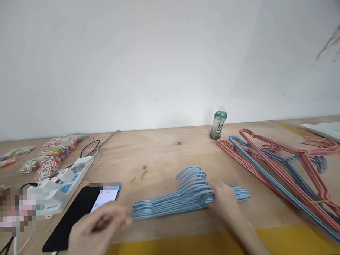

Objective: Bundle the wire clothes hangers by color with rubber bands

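A bundle of several blue clothes hangers [167, 205] lies on the wooden table, the hooks gathered at its middle and curving up and to the left. My right hand [223, 200] is closed around the bundle just right of the hooks; its fingertips are partly hidden. My left hand [99, 228] is in the air left of the bundle's left end, apart from it. Its fingers are curled together and blurred, so anything between them is too small to make out. Behind it lies a black phone case with a lit phone [107, 196].
Pink and blue hangers [283, 175] lie piled on the right. A green-labelled bottle [218, 123] stands by the wall. At left are a power strip [68, 183] with cables and packets of coloured items [56, 150]. Small yellowish rubber bands [143, 174] lie mid-table.
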`<act>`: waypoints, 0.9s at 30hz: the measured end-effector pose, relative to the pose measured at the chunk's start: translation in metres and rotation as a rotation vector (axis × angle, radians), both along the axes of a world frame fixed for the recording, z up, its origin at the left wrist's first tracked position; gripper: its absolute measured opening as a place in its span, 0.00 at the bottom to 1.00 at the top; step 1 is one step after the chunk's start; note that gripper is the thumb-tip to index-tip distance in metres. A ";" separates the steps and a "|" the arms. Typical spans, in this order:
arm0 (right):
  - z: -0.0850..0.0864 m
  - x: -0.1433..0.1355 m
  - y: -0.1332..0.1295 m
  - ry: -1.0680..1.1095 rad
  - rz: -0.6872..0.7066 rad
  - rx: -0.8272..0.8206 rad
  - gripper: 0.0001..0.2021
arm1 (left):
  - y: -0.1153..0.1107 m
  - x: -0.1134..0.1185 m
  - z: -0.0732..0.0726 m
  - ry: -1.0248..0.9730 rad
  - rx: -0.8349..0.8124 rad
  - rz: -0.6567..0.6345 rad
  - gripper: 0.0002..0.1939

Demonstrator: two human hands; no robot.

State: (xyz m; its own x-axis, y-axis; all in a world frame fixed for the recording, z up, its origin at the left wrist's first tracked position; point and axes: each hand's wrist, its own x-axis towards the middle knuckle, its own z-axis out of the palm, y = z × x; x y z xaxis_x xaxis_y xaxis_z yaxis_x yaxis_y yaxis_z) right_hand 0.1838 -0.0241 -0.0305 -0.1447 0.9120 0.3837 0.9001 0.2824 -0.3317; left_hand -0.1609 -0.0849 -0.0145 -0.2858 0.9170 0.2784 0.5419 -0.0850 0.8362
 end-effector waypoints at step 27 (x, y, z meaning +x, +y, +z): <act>-0.007 0.002 0.002 -0.021 -0.010 0.087 0.10 | 0.105 0.054 0.000 -0.097 -0.203 -0.381 0.17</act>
State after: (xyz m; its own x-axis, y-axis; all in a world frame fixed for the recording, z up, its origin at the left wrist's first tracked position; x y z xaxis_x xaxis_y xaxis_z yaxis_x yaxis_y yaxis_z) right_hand 0.1859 -0.0225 -0.0377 -0.1450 0.8769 0.4583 0.9095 0.3004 -0.2872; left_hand -0.1070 0.0205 -0.0142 0.0674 0.9952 0.0707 0.4219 -0.0926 0.9019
